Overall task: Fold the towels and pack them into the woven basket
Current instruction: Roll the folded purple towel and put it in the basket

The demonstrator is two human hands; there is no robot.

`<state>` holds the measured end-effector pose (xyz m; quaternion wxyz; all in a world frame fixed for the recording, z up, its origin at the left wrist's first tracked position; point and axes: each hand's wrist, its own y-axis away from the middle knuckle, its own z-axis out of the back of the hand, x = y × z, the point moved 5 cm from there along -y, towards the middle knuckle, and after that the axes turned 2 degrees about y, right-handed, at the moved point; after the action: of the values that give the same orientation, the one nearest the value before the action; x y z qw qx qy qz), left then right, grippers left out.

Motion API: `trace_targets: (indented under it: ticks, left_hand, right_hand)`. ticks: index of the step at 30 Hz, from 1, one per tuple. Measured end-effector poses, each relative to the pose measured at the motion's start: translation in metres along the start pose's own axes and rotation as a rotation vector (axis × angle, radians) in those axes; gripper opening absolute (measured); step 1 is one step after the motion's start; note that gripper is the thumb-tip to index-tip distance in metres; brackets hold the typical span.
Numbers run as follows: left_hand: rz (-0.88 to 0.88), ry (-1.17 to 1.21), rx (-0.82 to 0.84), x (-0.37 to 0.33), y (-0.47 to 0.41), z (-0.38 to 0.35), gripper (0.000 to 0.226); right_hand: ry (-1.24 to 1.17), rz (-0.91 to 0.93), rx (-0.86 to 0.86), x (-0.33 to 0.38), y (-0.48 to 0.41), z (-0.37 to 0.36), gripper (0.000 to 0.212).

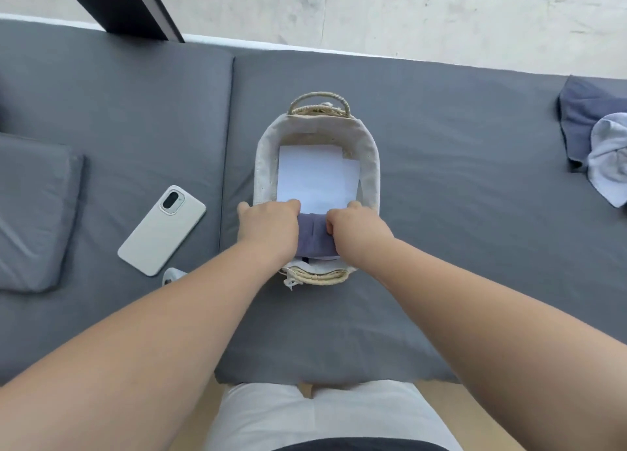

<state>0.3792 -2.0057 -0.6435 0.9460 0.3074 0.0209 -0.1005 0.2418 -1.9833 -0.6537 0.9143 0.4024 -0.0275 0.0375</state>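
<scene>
Straw weave: the woven basket is an oval of pale plaited straw with a looped handle at each end and a speckled off-white cloth liner folded over its rim.
Basket axis: long axis runs straight away from the person; it sits mid-way on a smooth grey cushion.
Folded towel: slate-blue, soft and matte, a thick pad with a crease down its middle; it lies crosswise in the near end of the basket.
Basket floor: a flat white sheet of paper covers the rest.
Left hand: fingers curled down over the towel's left end, thumb outside the rim.
Right hand: clenched on the towel's right end.
Loose towels: a dark blue one and a pale blue one, both rumpled, at the far right.
Phone: white, face down, left of the basket.
</scene>
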Motion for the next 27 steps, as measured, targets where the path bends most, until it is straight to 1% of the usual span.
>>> trace_targets:
  ticks: [3, 5, 8, 10, 11, 12, 13, 15, 17, 20, 21, 25, 27]
  left_hand:
    - [-0.083, -0.256, 0.012, -0.005, 0.001, -0.003, 0.028]
    - [-0.167, -0.362, -0.016, -0.003, 0.004, -0.006, 0.024]
    - [-0.295, -0.408, 0.004, 0.005, 0.009, -0.017, 0.022]
    - [-0.408, -0.381, 0.012, 0.006, 0.015, -0.025, 0.021]
    - [-0.452, -0.347, 0.011, 0.007, 0.019, -0.028, 0.027]
    - [-0.473, -0.325, 0.042, 0.009, 0.022, -0.031, 0.038]
    - [-0.479, -0.322, 0.094, 0.011, 0.025, -0.034, 0.049]
    - [-0.484, -0.345, 0.187, 0.014, 0.030, -0.038, 0.060]
    - [-0.486, -0.376, 0.240, 0.011, 0.030, -0.035, 0.062]
    - [-0.440, -0.401, 0.305, 0.004, 0.022, -0.033, 0.063]
    - [-0.420, -0.425, 0.325, 0.003, 0.019, -0.035, 0.064]
    - [-0.329, -0.550, 0.421, 0.001, 0.011, -0.042, 0.066]
    - [-0.313, -0.628, 0.454, 0.001, 0.008, -0.043, 0.062]
  right_hand:
    - [0.104, 0.038, 0.039, 0.003, -0.006, -0.005, 0.036]
    - [0.174, 0.072, 0.041, 0.003, -0.006, -0.009, 0.037]
    - [0.299, 0.165, -0.040, 0.001, -0.001, -0.011, 0.030]
    - [0.328, 0.249, -0.110, -0.003, 0.004, -0.015, 0.025]
    - [0.331, 0.304, -0.138, -0.004, 0.008, -0.017, 0.025]
    - [0.329, 0.367, -0.152, -0.005, 0.012, -0.021, 0.027]
    - [0.327, 0.426, -0.139, -0.006, 0.016, -0.025, 0.032]
    - [0.338, 0.491, -0.061, -0.009, 0.023, -0.034, 0.042]
    - [0.373, 0.495, -0.001, -0.010, 0.023, -0.037, 0.046]
    - [0.430, 0.461, 0.066, -0.007, 0.013, -0.034, 0.034]
    - [0.466, 0.444, 0.101, -0.005, 0.010, -0.034, 0.034]
    - [0.670, 0.388, 0.269, -0.001, 0.004, -0.036, 0.054]
    - [0.683, 0.359, 0.312, 0.000, -0.001, -0.038, 0.060]
